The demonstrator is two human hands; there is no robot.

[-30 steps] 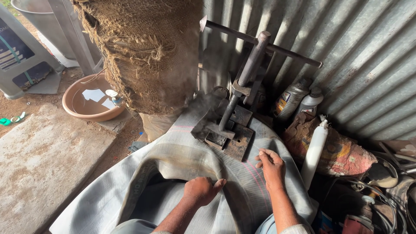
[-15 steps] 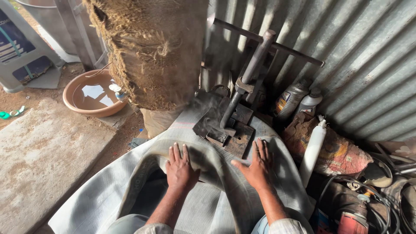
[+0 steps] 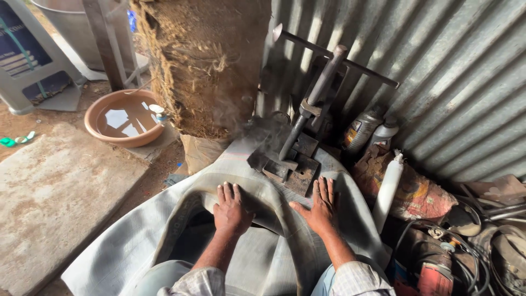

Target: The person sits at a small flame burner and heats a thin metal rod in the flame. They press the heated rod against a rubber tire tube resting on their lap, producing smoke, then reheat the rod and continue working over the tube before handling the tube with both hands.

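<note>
- Left hand and right hand lie flat, fingers spread, gripping nothing, on the grey inner tube draped before the smoking vulcanizing press.
- Likely hazard: fingers sliding toward the hot press could burn.

Both hands lie flat on the rubber tube, the press just beyond them, the bowl far left.
</note>
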